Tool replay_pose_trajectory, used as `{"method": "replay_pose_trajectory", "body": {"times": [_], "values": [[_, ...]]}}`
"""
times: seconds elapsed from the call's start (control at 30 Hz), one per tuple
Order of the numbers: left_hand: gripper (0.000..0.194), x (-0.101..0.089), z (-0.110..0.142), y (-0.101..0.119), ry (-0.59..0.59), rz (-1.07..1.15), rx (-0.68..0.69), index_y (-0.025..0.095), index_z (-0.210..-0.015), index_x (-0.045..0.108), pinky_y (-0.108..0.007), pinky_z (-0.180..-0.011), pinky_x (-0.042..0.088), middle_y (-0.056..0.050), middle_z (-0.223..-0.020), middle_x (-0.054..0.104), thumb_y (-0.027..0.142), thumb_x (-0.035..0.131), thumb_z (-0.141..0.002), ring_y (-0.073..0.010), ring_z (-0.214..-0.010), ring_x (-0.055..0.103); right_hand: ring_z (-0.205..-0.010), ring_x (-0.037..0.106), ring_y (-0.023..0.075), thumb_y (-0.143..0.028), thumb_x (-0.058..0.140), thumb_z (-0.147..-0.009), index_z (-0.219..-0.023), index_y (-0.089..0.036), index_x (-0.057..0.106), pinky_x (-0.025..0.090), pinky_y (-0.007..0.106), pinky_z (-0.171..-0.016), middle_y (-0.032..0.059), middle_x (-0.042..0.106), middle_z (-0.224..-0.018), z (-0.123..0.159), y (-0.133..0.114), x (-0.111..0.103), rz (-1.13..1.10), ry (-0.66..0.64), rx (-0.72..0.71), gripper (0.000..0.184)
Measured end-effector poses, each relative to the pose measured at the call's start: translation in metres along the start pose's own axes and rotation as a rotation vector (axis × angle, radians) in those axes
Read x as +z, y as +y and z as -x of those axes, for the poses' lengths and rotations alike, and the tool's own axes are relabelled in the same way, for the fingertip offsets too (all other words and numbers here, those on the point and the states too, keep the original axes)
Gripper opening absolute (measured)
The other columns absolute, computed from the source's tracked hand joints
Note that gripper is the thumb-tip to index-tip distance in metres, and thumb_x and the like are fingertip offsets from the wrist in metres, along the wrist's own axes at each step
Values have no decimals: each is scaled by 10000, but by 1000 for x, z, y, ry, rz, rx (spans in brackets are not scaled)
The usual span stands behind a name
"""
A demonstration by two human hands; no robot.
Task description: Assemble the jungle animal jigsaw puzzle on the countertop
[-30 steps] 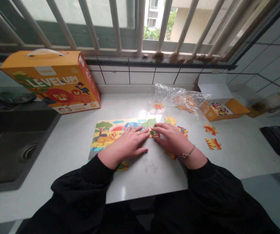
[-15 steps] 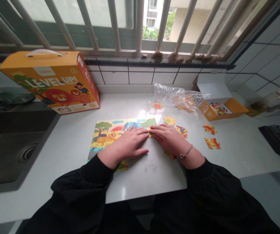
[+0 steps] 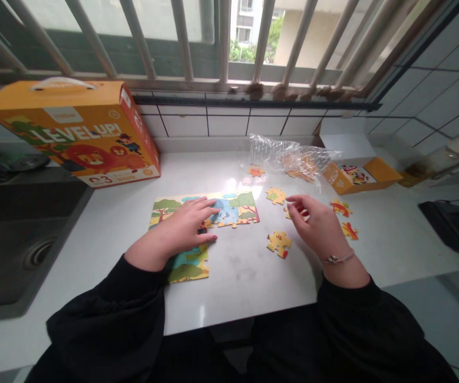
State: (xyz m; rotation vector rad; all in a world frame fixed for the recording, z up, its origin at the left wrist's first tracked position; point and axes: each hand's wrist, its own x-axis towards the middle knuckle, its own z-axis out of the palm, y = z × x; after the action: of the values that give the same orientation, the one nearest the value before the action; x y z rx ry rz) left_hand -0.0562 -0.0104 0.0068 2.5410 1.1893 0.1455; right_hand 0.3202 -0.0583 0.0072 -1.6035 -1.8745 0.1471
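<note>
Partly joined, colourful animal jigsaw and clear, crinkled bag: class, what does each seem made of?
The colourful jigsaw looks like smooth printed cardboard, being thin, flat and interlocking; wood is possible. The clear bag seems glossy plastic film: see-through, with bright creases.

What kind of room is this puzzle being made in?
It looks like a kitchen, most likely. There's a dark sink with a drain set into the white counter, and tiles run along the wall under a barred window.
</note>
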Motion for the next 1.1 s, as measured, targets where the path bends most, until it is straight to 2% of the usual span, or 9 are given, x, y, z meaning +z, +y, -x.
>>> {"method": "replay_pose_trajectory", "body": {"times": [0.07,0.13,0.23,0.33,0.53,0.73,0.83,0.97,1.1], "values": [[698,-6,4,-9,-4,-5,-85,215,-1534,677,-559,-1353,373,-168,-1769,495,540,833,-937,-401,-1641,437,-862,765,270,-431,614,-1086,-1153,-221,778,620,428,-826,100,815,-997,18,-1,-8,44,-70,7,275],[737,-9,6,-13,-20,-5,-140,211,-1537,674,-559,-1348,383,-172,-1771,490,575,838,-917,-409,-1640,438,-974,777,307,-455,650,-1072,-1190,-228,764,629,467,-892,117,819,-1076,38,-4,-12,82,-148,-30,280],[772,-10,6,-11,-34,-9,-161,204,-1557,657,-556,-1348,379,-183,-1782,469,575,838,-905,-409,-1649,425,-1118,772,353,-442,735,-1016,-1359,-234,703,636,527,-983,139,809,-1230,64,-8,-12,107,-240,-69,402],[766,-10,5,-7,-45,-9,-156,194,-1562,650,-547,-1357,362,-188,-1799,442,548,833,-909,-397,-1665,403,-1195,761,367,-380,777,-981,-1410,-241,668,633,553,-1044,144,792,-1318,76,-8,-10,107,-288,-60,464],[747,-14,6,-8,-78,34,-172,206,-1570,656,-551,-1359,367,-156,-1810,437,511,831,-911,-402,-1672,398,-1205,762,353,-313,824,-934,-1387,-256,671,638,547,-1063,123,789,-1302,65,-1,-9,38,-357,-72,482],[627,-19,12,-10,-85,30,-192,259,-1486,723,-555,-1313,440,-126,-1753,523,502,812,-915,-399,-1623,475,-1177,764,318,-262,856,-906,-1362,-270,659,646,501,-1047,95,780,-1282,48,-5,-2,-51,-422,-129,497],[813,-20,15,-10,-120,23,-210,270,-1554,683,-547,-1324,428,-124,-1779,492,548,892,-820,-419,-1627,470,-1167,765,296,-231,865,-907,-1369,-269,648,639,477,-1065,89,773,-1302,39,-10,2,-89,-459,-163,512],[1154,-21,19,-1,-222,-23,-262,256,-1677,570,-625,-1364,330,-157,-1870,308,609,985,-659,-480,-1693,336,-1125,770,280,-213,891,-888,-1382,-258,644,643,452,-1048,92,773,-1287,31,-10,8,-107,-471,-197,554],[1185,-16,41,19,-225,-81,-310,279,-1671,586,-694,-1374,264,-146,-1884,255,629,1007,-620,-502,-1719,255,-1094,772,271,-235,882,-897,-1390,-248,654,656,430,-989,91,779,-1233,30,-6,13,-122,-455,-200,544]]}}
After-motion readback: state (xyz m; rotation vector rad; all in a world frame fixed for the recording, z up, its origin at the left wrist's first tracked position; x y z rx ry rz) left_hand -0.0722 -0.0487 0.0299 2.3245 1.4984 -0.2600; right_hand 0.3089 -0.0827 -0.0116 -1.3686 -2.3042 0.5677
